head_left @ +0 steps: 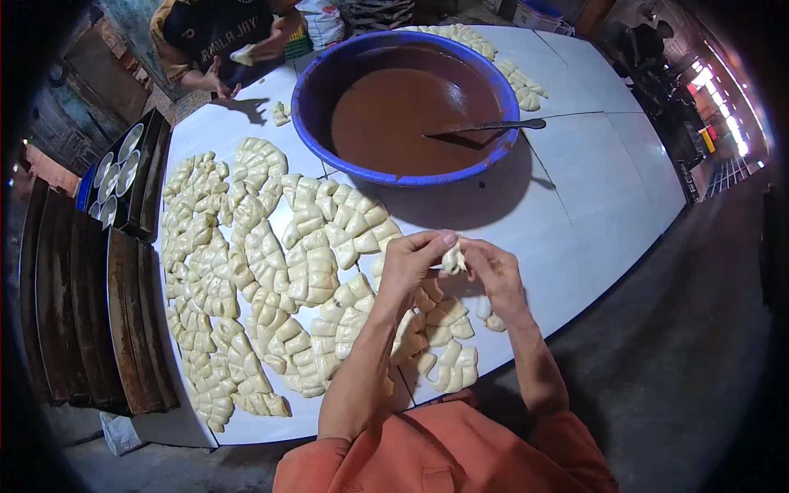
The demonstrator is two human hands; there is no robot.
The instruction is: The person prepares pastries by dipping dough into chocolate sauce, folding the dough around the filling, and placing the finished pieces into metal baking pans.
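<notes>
My left hand [419, 259] pinches a small piece of pale dough [452, 260] over the white table, and my right hand [493, 271] grips the same piece from the right. Beneath and left of my arms, many glossy cut dough pieces [259, 255] cover much of the tabletop, with a few more below my hands. Just beyond my hands is a wide blue basin [320, 140] holding smooth brown liquid [386, 111]; a long-handled utensil [518, 124] rests in it, its handle over the right rim.
Across the white table [600, 189], a co-worker in dark clothing [205, 41] handles a piece of dough. Stacked dark metal pans [82, 312] and a black tray of round tins [144, 177] sit at the left. More dough pieces [518, 82] lie behind the basin.
</notes>
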